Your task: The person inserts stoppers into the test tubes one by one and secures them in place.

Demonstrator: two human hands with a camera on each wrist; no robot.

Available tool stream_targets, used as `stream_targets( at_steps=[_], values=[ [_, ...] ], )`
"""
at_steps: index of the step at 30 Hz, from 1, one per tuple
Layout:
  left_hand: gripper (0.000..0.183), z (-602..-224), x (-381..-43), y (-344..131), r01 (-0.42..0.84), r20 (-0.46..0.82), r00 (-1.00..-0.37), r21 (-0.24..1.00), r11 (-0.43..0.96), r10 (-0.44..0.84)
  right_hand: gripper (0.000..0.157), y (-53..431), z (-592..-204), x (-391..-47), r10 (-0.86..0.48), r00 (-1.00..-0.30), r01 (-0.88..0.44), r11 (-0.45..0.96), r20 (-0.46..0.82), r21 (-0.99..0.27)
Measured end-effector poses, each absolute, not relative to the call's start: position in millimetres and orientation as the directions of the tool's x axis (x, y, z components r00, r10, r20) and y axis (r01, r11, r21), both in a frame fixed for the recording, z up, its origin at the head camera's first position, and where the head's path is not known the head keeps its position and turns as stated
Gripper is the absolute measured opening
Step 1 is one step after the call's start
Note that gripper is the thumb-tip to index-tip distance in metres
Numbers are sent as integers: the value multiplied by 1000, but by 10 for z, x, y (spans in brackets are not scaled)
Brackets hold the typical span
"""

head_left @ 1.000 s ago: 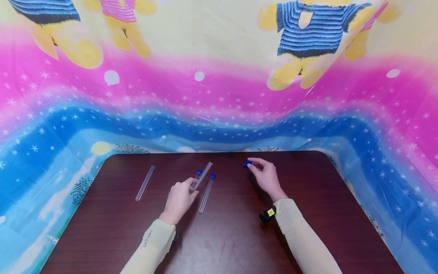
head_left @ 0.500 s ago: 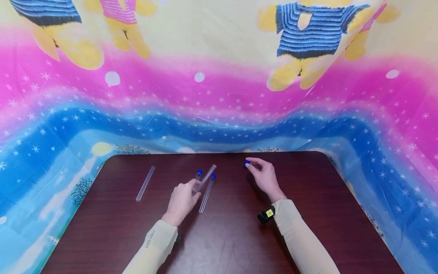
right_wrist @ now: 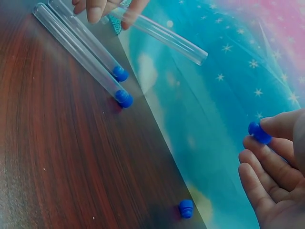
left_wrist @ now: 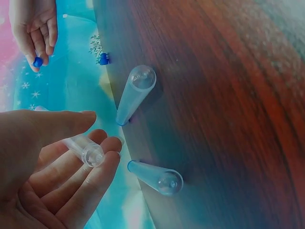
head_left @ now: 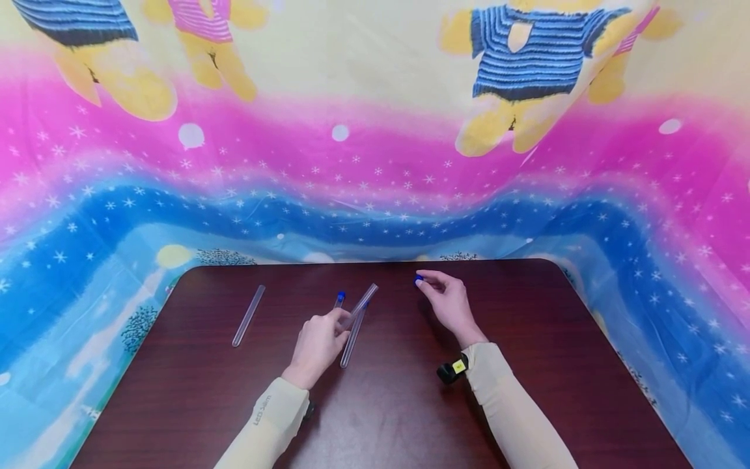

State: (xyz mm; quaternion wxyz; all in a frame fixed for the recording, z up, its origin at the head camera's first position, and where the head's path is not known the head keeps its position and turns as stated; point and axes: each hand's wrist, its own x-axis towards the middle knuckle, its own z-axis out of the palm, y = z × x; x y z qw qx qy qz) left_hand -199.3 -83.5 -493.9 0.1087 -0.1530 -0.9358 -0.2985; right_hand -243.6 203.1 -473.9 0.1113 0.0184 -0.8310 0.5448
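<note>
Between thumb and fingers, my left hand [head_left: 316,342] grips a clear test tube [head_left: 364,301], its uncapped mouth slanting up and to the right. The rounded bottom end of this tube pokes out by the fingertips in the left wrist view. My right hand [head_left: 452,305] pinches a blue stopper [right_wrist: 259,132] by thumb and index finger, apart from the tube. Two test tubes with blue stoppers lie on the table by the left hand: one [head_left: 353,339] passes under the held tube, the other [head_left: 339,301] is partly hidden by the fingers.
Another clear tube [head_left: 249,316] without a stopper lies at the table's left. A loose blue stopper [right_wrist: 186,209] sits on the tabletop near its far edge, hidden in the head view. Patterned cloth [head_left: 375,163] hangs behind the brown table [head_left: 387,417].
My left hand has shifted right with the test tube, which now crosses over the right capped tube. My right hand has moved slightly left, still pinching the blue stopper.
</note>
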Motion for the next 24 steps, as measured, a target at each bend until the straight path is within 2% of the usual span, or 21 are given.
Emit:
stream_targets(
  at_steps=[24],
  values=[
    [26, -4948, -1976, -773, 371, 294, -923, 504, 780, 249, 27, 1855, -4726, -2391, 81, -975, -169, 332, 206, -928]
  ],
)
